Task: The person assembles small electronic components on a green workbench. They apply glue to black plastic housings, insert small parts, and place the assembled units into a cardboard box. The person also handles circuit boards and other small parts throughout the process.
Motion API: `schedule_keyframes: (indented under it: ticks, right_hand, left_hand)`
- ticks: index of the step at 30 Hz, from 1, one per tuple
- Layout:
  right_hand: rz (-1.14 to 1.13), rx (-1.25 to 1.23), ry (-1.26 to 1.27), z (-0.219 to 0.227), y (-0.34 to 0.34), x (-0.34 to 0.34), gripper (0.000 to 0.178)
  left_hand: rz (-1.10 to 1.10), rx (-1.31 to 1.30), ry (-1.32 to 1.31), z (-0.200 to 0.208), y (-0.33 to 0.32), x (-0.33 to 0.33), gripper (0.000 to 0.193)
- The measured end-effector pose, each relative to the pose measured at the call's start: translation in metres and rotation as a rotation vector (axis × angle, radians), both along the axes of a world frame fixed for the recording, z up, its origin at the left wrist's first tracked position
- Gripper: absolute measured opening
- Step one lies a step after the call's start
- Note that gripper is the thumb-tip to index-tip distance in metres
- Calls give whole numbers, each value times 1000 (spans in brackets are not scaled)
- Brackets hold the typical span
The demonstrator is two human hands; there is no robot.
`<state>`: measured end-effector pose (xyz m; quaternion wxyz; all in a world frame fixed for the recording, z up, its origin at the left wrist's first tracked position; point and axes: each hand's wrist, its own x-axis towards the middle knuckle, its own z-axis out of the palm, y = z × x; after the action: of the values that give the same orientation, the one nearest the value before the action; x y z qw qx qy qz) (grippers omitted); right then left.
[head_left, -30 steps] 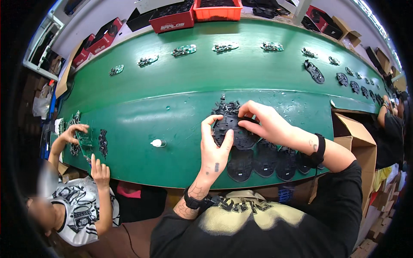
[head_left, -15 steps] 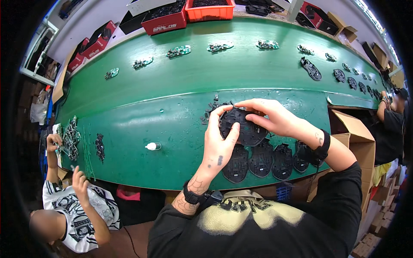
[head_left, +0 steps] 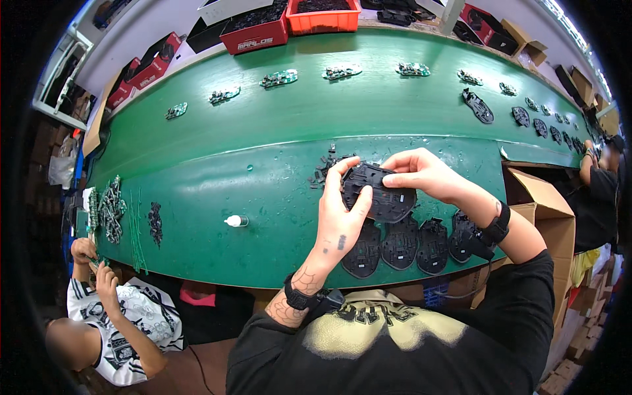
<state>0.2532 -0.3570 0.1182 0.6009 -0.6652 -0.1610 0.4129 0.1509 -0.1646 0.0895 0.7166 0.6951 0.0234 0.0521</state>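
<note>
A black plastic mouse base shell (head_left: 392, 203) is held tilted above the green bench, its ribbed inner side showing. My left hand (head_left: 340, 216) is closed round its left side, thumb on the inner face and fingers at the far edge. At the far right edge, my right hand (head_left: 428, 176) is closed with thumb over the shell and fingers bent behind; whether a small part is also between them is hidden. Just beyond the shell lies a scatter of small black parts (head_left: 322, 172). Several more mouse base shells (head_left: 399, 246) lie in a row on the near side.
A white-capped small bottle (head_left: 235, 221) lies left of me. Circuit boards (head_left: 279, 78) and another shell (head_left: 478, 106) line the green belt. Green wires (head_left: 136, 230) and a black heap (head_left: 155, 224) sit farther left, near a co-worker's hands (head_left: 105, 283). An open carton (head_left: 540, 191) stands right.
My right hand has drawn back rightward from the shell's far end to its right edge. The shell has shifted slightly right and turned. The co-worker's hands have come closer together.
</note>
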Motion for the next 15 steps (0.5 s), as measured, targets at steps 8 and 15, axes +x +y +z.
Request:
schedule_keyframes:
  ticks: [8,15]
  right_hand:
    - [-313,-246,-672,-46,-68,150,32]
    - [-429,-548,-893,-105,-125,220,29]
  left_hand:
    - [-150,767,-166,-19,34,-28,51]
    - [-160,943,-218,-25,40,-47,40]
